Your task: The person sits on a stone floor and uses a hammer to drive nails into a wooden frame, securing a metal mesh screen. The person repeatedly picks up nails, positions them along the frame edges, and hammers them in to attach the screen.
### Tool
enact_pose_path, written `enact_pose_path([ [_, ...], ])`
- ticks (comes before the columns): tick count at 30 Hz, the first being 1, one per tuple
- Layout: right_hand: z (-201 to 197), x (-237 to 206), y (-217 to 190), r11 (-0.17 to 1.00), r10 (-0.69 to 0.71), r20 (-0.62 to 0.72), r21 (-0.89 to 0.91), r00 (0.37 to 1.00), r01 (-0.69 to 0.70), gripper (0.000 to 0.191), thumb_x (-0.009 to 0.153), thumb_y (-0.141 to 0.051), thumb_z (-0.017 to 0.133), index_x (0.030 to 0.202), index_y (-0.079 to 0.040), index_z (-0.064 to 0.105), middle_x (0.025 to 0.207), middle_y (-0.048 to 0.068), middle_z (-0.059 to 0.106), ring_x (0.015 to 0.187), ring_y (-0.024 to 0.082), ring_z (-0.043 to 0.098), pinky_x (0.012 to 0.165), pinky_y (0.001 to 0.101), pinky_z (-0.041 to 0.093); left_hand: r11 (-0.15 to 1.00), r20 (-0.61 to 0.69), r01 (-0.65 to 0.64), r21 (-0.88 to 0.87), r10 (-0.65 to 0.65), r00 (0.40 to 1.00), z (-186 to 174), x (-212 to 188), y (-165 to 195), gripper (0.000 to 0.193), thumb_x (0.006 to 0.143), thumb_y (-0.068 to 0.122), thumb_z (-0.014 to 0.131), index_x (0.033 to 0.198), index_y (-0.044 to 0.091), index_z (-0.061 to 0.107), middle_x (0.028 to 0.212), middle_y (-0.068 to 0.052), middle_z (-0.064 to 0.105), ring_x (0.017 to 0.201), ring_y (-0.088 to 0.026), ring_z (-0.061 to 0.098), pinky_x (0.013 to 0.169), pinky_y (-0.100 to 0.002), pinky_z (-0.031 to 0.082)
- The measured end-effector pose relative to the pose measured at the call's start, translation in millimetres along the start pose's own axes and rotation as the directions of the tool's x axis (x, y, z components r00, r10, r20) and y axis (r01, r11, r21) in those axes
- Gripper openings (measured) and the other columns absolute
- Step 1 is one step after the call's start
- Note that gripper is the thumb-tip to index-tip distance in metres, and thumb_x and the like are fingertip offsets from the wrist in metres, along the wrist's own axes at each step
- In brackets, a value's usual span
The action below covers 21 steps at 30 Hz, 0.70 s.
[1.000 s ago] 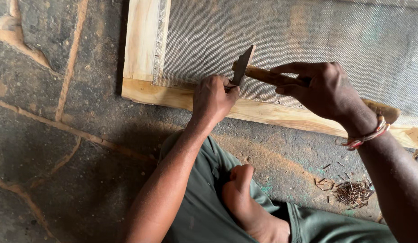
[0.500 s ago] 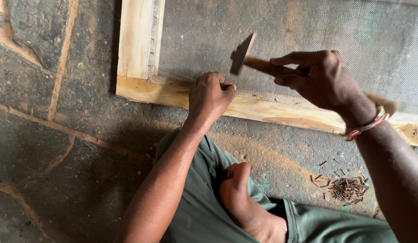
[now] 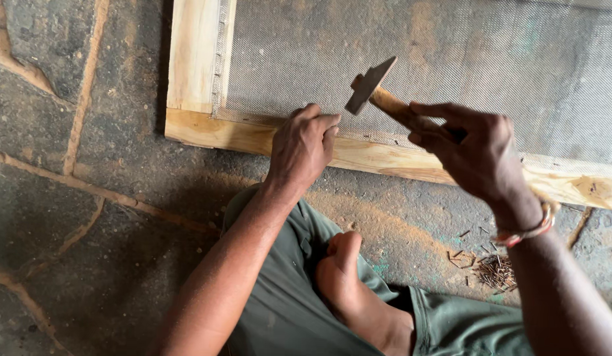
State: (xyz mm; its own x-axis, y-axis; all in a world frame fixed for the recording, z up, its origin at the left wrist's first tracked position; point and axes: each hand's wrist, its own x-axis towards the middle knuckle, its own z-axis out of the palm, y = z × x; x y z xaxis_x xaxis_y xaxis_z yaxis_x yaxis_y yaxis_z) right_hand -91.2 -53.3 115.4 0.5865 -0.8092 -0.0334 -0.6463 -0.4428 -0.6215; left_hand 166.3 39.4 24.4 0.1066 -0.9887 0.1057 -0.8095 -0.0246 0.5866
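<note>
Gripping a raised hammer, right hand hovers; left hand presses frame.

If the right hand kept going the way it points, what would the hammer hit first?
Probably the left hand on the wooden frame: the right hand aims the hammer toward those fingertips, though depth is unclear.

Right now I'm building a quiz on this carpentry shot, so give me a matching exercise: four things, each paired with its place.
Things:
1. hammer
2. left hand
3. pile of nails
4. wire mesh

Places:
A. on the floor by the right forearm
B. stretched inside the wooden frame
C. raised in the right hand
D. resting on the frame's lower rail

Pairs: 1-C, 2-D, 3-A, 4-B
</note>
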Motion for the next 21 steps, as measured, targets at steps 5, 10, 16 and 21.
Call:
enact_pose_path([
  [5,3.7,-26.5,-15.5,0.988,0.092,-0.059,0.130,0.994,-0.084,0.042,0.096,-0.025,0.080,0.135,-0.013,0.073,0.072,0.005,0.071,0.059,0.002,0.052,0.049,0.0216,0.041,0.981,0.083,0.090,-0.173,-0.077,0.994,0.3,4.5,-14.1,0.009,0.094,0.012,0.075,0.098,0.004,0.074,0.092,-0.004,0.071,0.065,-0.011,0.061,0.059,-0.028,0.054],
  [10,10.8,-33.1,-29.7,0.977,0.211,-0.084,0.039,0.974,-0.208,0.040,0.095,-0.023,0.080,0.133,-0.015,0.072,0.075,0.005,0.075,0.048,0.006,0.055,0.039,0.0259,0.038,0.939,0.106,0.062,-0.338,-0.027,0.994,-1.6,7.2,-28.5,0.009,0.092,0.014,0.078,0.094,0.006,0.074,0.088,-0.002,0.069,0.069,-0.007,0.064,0.067,-0.026,0.058],
  [16,23.8,-37.4,-52.2,0.994,0.078,-0.228,0.093,0.970,-0.058,0.038,0.096,-0.019,0.078,0.133,-0.012,0.070,0.098,0.007,0.077,0.070,0.005,0.067,0.053,0.0223,0.050,0.972,0.108,-0.008,-0.234,0.034,0.994,-5.9,5.8,-27.9,0.007,0.091,0.014,0.077,0.089,0.007,0.075,0.077,0.000,0.060,0.072,-0.013,0.056,0.072,-0.034,0.051],
  [21,32.4,-35.3,-63.3,1.000,0.001,-0.253,-0.017,0.967,-0.006,0.034,0.099,-0.020,0.078,0.132,-0.015,0.072,0.098,0.004,0.077,0.073,0.009,0.068,0.055,0.0258,0.052,0.968,0.099,0.003,-0.250,0.022,0.995,-10.6,5.6,-26.3,0.009,0.092,0.017,0.074,0.093,0.008,0.074,0.079,0.001,0.058,0.074,-0.012,0.057,0.075,-0.035,0.051],
])
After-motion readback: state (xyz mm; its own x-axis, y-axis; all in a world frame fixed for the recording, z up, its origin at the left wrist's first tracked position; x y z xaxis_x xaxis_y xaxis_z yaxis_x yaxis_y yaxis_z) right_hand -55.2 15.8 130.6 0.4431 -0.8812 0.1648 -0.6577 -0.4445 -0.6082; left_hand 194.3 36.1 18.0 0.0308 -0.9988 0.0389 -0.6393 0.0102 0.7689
